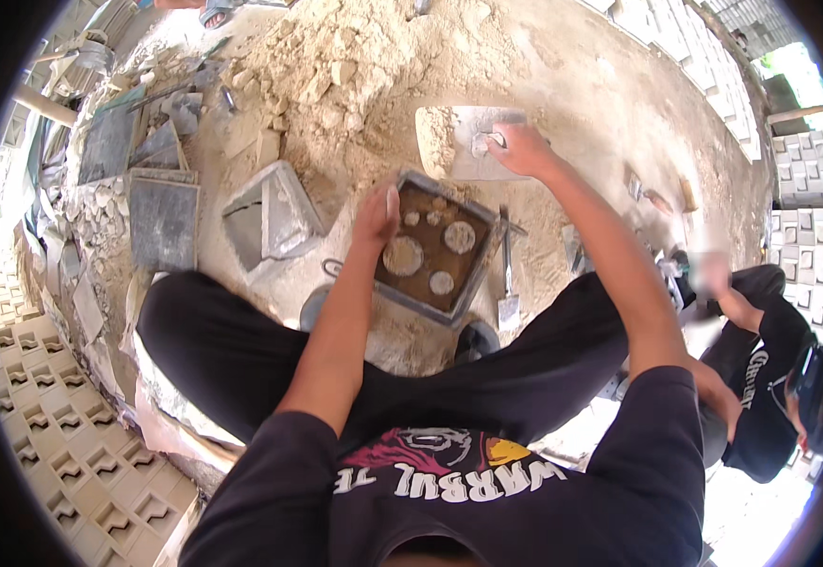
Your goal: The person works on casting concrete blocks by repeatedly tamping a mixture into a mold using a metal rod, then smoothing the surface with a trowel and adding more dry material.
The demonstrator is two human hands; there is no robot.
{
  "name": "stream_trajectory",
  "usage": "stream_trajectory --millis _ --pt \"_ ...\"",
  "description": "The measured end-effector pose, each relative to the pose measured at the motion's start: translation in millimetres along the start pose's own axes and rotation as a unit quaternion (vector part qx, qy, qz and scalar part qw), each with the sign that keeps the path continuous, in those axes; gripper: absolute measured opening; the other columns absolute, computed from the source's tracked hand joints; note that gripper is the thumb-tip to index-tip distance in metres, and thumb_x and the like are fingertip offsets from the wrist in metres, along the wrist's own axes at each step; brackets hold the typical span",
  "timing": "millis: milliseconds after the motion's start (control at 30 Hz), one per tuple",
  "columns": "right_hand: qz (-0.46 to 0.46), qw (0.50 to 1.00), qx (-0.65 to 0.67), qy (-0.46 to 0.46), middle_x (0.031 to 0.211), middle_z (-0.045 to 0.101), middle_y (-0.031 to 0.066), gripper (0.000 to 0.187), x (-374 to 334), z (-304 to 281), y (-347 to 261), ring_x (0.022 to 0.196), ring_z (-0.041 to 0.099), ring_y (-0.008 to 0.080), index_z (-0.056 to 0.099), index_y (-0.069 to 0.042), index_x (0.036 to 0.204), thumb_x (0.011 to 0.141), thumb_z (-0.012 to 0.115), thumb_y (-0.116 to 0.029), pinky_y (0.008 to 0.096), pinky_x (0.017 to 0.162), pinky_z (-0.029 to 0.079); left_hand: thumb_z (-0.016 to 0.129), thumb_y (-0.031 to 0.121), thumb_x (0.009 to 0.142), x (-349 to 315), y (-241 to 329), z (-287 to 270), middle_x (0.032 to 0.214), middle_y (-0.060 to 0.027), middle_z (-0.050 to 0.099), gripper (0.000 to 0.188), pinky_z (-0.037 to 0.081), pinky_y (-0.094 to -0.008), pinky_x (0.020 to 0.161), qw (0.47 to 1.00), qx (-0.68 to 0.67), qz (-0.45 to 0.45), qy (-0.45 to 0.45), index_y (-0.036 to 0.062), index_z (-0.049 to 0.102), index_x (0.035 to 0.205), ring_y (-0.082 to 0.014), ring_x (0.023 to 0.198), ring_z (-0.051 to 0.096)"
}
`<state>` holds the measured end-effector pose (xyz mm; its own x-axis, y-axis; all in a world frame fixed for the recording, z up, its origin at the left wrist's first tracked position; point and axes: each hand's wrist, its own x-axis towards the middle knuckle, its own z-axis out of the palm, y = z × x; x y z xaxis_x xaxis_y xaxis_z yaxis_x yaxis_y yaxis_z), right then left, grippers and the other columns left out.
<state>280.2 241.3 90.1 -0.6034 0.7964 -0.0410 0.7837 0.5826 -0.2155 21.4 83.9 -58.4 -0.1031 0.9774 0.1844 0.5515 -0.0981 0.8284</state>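
Observation:
My right hand (523, 151) is closed round the handle of a wide, flat plastering trowel (487, 168), held beyond the mould. Pale sand or powder lies on the trowel's left end. My left hand (377, 219) grips the left side of a square grey mould (418, 312), which sits tilted in front of my crossed legs. Inside it is a brown bed with several round, pale, powdery discs (459, 237) of different sizes. Just right of the mould, a small trowel (508, 310) lies on the ground with its blade toward me.
A big heap of sandy clumps (336, 66) rises beyond the mould. Another grey frame (274, 213) lies at the left, near dark square plates (163, 222) and rubble. Patterned blocks (71, 416) are at the lower left. Close on my right sits another person (761, 378).

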Motion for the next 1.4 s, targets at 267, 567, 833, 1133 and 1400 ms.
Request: stream_trajectory --millis 267,567,833,1133,1400 --pt "-0.126 0.98 -0.142 -0.067 0.078 0.067 0.0151 0.019 -79 8 -88 0.082 0.065 0.0317 0.063 -0.006 0.086 0.083 0.053 -0.023 0.0475 0.083 0.041 0.03 0.035 0.098 -30 32 -35 0.115 -0.0293 0.058 0.051 0.039 -0.0453 0.098 0.991 -0.004 -0.132 -0.022 -0.0037 0.061 0.109 -0.0438 0.112 0.052" --pt "-0.256 0.92 -0.292 0.05 0.062 0.063 0.002 0.013 -121 39 -163 0.067 0.061 0.0172 0.066 -0.015 0.067 0.076 0.059 -0.02 0.0361 0.073 0.036 0.048 0.03 0.086 -57 27 -62 0.098 -0.0308 0.063 0.04 0.047 -0.0476 0.089 0.96 0.12 -0.188 -0.17 -0.0046 0.064 0.1 -0.0451 0.097 0.06" --pt "-0.211 0.908 -0.361 0.006 0.067 0.066 -0.0002 0.014 -144 29 -186 0.068 0.061 0.0175 0.072 -0.016 0.07 0.077 0.06 -0.02 0.0364 0.074 0.034 0.051 0.025 0.079 -67 37 -57 0.094 -0.0267 0.066 0.035 0.05 -0.0426 0.086 0.921 0.142 -0.211 -0.296 -0.0037 0.068 0.092 -0.0399 0.095 0.064" --pt "-0.203 0.925 -0.319 -0.034 0.066 0.065 0.0006 0.014 -169 29 -197 0.067 0.06 0.0165 0.07 -0.015 0.066 0.075 0.06 -0.018 0.0346 0.072 0.035 0.06 0.03 0.074 -72 79 -59 0.109 -0.0244 0.065 0.042 0.049 -0.0407 0.09 0.896 0.269 -0.218 -0.278 -0.0009 0.068 0.102 -0.0353 0.104 0.063" --pt "-0.149 0.927 -0.343 0.011 0.066 0.065 0.0037 0.012 -159 18 -198 0.066 0.06 0.0167 0.068 -0.011 0.07 0.076 0.059 -0.016 0.0343 0.069 0.036 0.059 0.03 0.076 -70 74 -57 0.111 -0.0226 0.065 0.042 0.049 -0.0417 0.089 0.897 0.226 -0.307 -0.222 0.0 0.067 0.104 -0.0363 0.104 0.063"
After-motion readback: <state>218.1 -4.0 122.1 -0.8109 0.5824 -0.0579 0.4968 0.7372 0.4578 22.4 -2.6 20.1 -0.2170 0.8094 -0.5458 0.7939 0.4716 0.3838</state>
